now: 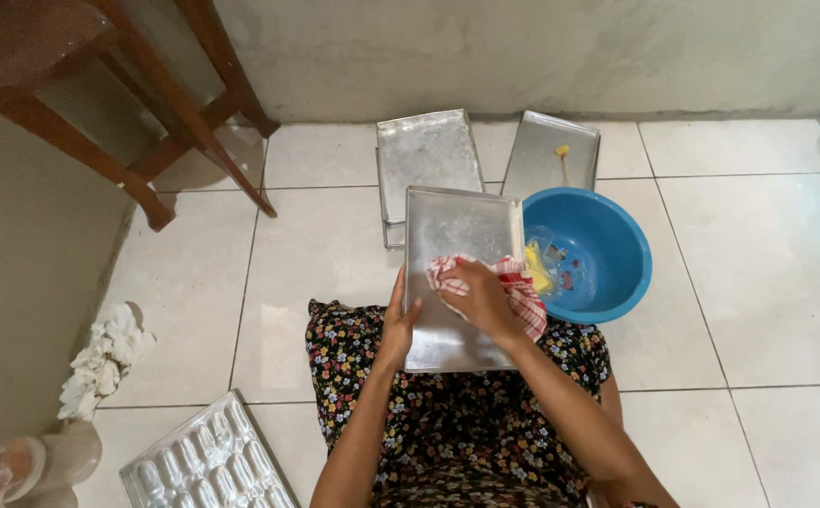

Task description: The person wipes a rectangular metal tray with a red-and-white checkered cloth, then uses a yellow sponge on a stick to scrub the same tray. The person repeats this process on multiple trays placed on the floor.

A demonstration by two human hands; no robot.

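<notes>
Baking tray (457,235) rests on lap, tilted toward blue basin (607,254). Left hand (398,325) fingers clamped on its left edge; right hand (480,299) fingers curled on checked cloth (523,292). Best steady edge, wipe flat, overlapping strokes.

The right hand (479,299) covers part of the checked cloth (523,293). The moulded tray (208,461) at 7 o'clock is cropped by the bottom edge. Small items in the blue basin (598,254) are indistinct.

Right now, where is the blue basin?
In the head view, the blue basin sits on the white tiled floor, right of the metal tray being wiped, just beyond the right hand.
</notes>
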